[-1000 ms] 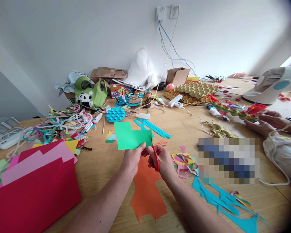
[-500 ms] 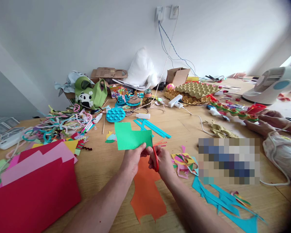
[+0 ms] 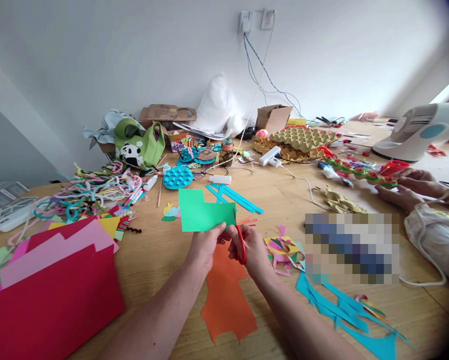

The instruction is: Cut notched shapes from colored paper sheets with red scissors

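A sheet of green paper (image 3: 204, 216) with a notch in its top edge is pinched at its lower edge by my left hand (image 3: 207, 245). My right hand (image 3: 249, 248) is closed round red-handled scissors (image 3: 241, 245), whose blades lie at the right edge of the green paper. Below my hands, a cut piece of orange paper (image 3: 228, 305) rests on the table. Thin orange-red strips (image 3: 249, 221) lie just behind my right hand. Blue paper strips (image 3: 234, 197) are beyond the green sheet.
Red paper (image 3: 59, 305) and pink sheets are stacked at left. Paper scraps (image 3: 282, 247) and blue offcuts (image 3: 344, 312) lie at right. Egg trays (image 3: 303, 137), a white cable and a fan (image 3: 415, 130) stand farther back. Another person's hands (image 3: 412, 190) hold a painted egg-carton strip.
The green paper has shifted very slightly right with my hands. My grip on paper and scissors is the same.
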A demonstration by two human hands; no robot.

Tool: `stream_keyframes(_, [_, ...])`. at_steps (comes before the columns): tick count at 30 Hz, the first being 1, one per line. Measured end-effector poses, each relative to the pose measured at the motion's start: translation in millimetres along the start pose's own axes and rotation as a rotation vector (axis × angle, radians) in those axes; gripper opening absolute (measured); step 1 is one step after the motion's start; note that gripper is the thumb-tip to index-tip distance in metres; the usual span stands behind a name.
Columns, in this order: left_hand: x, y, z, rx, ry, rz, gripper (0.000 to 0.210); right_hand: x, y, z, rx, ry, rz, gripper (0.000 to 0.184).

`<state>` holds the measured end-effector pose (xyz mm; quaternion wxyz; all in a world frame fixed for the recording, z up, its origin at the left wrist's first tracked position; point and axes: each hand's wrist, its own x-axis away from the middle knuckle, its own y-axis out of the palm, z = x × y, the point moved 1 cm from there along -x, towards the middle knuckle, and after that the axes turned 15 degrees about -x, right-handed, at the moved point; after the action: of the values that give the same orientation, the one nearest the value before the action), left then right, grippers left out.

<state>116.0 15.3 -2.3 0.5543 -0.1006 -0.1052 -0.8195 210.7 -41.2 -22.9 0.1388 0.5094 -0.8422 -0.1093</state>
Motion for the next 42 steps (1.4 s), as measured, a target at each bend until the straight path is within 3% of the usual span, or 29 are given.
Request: stream_keyframes(42, [-0.3,1.8,-3.4,-0.034,0.032,-0.001,0.017,0.7,-0.4,-8.2,0.022,0.028,0.003,0.042])
